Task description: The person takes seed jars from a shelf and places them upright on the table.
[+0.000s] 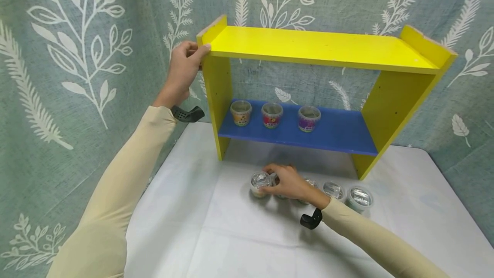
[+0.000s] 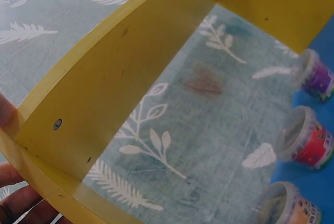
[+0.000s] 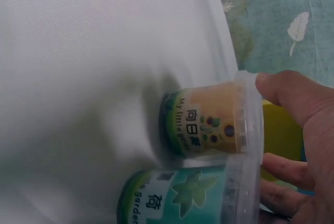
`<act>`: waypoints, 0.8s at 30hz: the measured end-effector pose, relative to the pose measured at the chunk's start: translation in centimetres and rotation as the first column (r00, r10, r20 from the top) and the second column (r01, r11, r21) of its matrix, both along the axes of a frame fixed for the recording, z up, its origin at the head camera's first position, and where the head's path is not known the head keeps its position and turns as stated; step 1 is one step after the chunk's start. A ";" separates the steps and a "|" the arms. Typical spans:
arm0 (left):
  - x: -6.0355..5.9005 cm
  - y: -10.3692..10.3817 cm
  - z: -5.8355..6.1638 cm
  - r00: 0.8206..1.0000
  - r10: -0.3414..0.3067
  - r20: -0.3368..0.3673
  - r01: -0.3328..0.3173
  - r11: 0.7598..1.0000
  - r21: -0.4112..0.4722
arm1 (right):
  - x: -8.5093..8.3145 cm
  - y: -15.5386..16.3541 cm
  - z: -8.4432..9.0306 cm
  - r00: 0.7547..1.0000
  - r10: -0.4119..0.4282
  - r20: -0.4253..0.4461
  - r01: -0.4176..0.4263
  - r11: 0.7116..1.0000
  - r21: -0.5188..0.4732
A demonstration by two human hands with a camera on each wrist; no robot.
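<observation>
shelf [image 1: 320, 48] flat painted yellow wood | cup [image 1: 260, 183] round clear-lidded plastic

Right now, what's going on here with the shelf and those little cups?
A person's left hand grips the top left corner of the yellow shelf. The right hand is on the leftmost cup of a row on the white table, fingers at its lid. Three cups stand on the blue board.

Cream long sleeves [image 1: 127, 175], black wrist mounts [image 1: 311, 220]
</observation>
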State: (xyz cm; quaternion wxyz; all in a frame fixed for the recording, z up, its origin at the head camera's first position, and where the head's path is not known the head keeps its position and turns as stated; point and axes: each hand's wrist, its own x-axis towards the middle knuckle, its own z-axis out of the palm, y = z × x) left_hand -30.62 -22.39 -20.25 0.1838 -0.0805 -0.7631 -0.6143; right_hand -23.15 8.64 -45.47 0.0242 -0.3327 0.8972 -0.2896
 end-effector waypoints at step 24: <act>-0.1 0.2 0.0 1.000 0.012 0.008 -0.012 1.000 0.009 | -2.7 6.1 7.5 0.984 -0.171 -0.043 0.155 0.955 -0.251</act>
